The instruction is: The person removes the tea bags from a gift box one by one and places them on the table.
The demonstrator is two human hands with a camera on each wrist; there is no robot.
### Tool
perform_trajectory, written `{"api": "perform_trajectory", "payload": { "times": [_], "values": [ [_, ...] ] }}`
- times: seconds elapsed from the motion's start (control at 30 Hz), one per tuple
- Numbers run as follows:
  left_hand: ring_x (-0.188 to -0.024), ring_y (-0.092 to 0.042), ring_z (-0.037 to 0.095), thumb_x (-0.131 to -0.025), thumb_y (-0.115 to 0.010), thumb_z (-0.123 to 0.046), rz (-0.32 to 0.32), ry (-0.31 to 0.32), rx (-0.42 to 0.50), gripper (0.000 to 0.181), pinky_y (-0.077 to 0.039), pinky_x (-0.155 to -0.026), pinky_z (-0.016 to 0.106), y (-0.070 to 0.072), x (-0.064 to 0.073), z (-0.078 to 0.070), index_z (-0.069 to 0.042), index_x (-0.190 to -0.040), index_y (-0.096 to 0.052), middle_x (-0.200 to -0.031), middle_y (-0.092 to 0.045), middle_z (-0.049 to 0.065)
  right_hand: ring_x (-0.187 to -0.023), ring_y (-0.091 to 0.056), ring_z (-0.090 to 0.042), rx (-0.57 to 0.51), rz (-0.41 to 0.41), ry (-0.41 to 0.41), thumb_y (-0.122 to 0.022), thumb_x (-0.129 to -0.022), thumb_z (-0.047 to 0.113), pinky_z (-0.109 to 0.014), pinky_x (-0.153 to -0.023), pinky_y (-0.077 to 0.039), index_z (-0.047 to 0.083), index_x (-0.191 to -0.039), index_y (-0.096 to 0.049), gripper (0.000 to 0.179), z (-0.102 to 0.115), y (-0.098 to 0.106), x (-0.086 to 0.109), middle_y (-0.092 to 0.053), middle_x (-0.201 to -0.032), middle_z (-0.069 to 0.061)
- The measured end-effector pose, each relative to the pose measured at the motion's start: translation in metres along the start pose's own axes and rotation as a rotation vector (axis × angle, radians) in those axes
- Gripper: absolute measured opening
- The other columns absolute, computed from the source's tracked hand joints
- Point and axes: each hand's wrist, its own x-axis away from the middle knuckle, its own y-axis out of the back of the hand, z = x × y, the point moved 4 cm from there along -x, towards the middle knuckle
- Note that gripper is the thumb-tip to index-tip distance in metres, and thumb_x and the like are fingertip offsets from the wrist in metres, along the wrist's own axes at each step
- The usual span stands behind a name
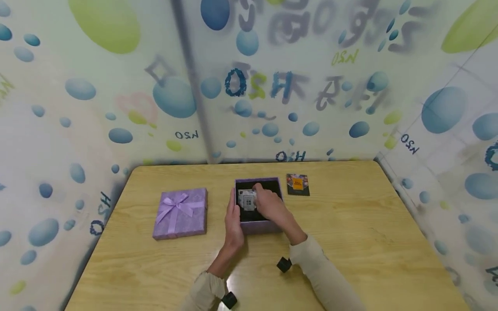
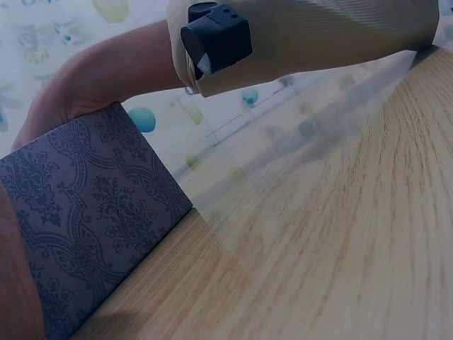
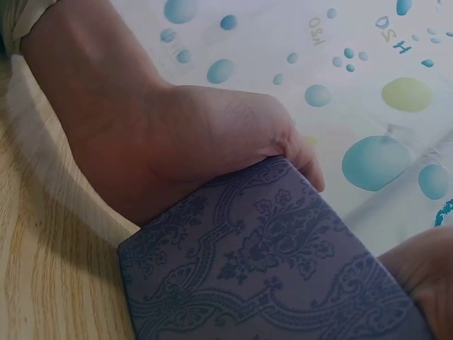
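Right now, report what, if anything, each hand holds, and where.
The left hand holds the purple box by its left wall. The right hand is at the grey packet inside, but whether it pinches it cannot be told.

Purple box [image 2: 110,205] on wooden table [image 2: 333,227], left hand [image 2: 15,276] beside, right hand [image 2: 58,105] at top edge

Head view peers down from above the table [image 1: 369,211] toward its far edge; wrist views crouch low, close, sharing the box [image 2: 106,191]!
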Motion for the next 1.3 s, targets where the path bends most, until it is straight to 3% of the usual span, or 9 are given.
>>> {"api": "perform_trajectory", "payload": {
  "times": [0.13,0.3,0.5,0.63,0.77,1.0,1.3],
  "values": [
    [-0.159,-0.013,0.027,-0.114,-0.023,-0.019,0.002,0.006,0.005,0.055,-0.013,-0.121,0.019,0.001,-0.003,0.0,-0.007,-0.168,-0.019,-0.173,-0.018,0.016,-0.054,-0.052,-0.019,-0.071,0.009,0.034,-0.062,-0.105,0.01,-0.031,-0.05,-0.039,0.003,-0.141,-0.052,0.039,0.0,0.001,-0.004,-0.062,-0.075,-0.007],
    [-0.159,-0.013,0.029,-0.114,-0.024,-0.018,0.002,-0.011,0.007,0.055,-0.013,-0.121,0.018,0.002,-0.007,-0.003,-0.006,-0.167,-0.019,-0.173,-0.019,0.016,-0.062,-0.056,-0.016,-0.101,-0.038,0.06,-0.065,-0.103,0.01,-0.033,-0.061,-0.05,0.001,-0.135,-0.058,0.034,0.001,0.006,-0.009,-0.062,-0.081,-0.004],
    [-0.16,-0.012,0.027,-0.114,-0.024,-0.018,-0.019,-0.033,-0.018,0.055,-0.012,-0.122,0.022,0.013,-0.013,-0.007,-0.006,-0.167,-0.018,-0.173,-0.018,0.015,-0.056,-0.056,-0.012,-0.106,-0.042,0.124,-0.065,-0.104,0.01,-0.029,-0.059,-0.049,0.0,-0.105,-0.068,0.011,0.012,0.005,-0.018,-0.061,-0.069,-0.001],
    [-0.159,-0.013,0.031,-0.112,-0.026,-0.011,-0.016,-0.04,-0.004,0.055,-0.013,-0.122,0.02,0.01,-0.013,-0.007,-0.005,-0.167,-0.02,-0.172,-0.019,0.019,-0.054,-0.059,-0.011,-0.145,-0.009,0.114,-0.059,-0.107,0.012,-0.028,-0.054,-0.05,0.004,-0.102,-0.065,0.011,0.011,0.007,-0.014,-0.061,-0.069,-0.001],
    [-0.159,-0.016,0.031,-0.112,-0.026,-0.012,-0.002,-0.036,-0.011,0.055,-0.014,-0.122,0.019,0.002,-0.009,-0.006,-0.005,-0.167,-0.021,-0.171,-0.02,0.022,-0.052,-0.056,-0.01,-0.15,-0.052,0.118,-0.057,-0.108,0.012,-0.028,-0.052,-0.047,0.002,-0.109,-0.064,0.012,0.005,0.011,-0.007,-0.057,-0.07,-0.001],
    [-0.159,-0.016,0.03,-0.113,-0.026,-0.013,-0.017,-0.028,-0.001,0.055,-0.014,-0.122,0.02,0.0,-0.005,-0.003,-0.005,-0.166,-0.023,-0.171,-0.021,0.021,-0.058,-0.046,-0.013,-0.172,-0.122,0.205,-0.059,-0.107,0.011,-0.028,-0.06,-0.04,0.003,-0.099,-0.061,0.012,0.003,0.015,-0.008,-0.05,-0.069,-0.001],
    [-0.159,-0.016,0.03,-0.113,-0.026,-0.009,-0.011,-0.022,0.011,0.054,-0.014,-0.121,0.018,0.001,-0.004,-0.003,-0.005,-0.167,-0.022,-0.171,-0.021,0.021,-0.053,-0.038,-0.013,-0.284,-0.072,0.191,-0.058,-0.108,0.014,-0.028,-0.058,-0.034,0.005,-0.088,-0.057,0.022,0.0,0.022,-0.006,-0.041,-0.062,0.002]
  ]
}}
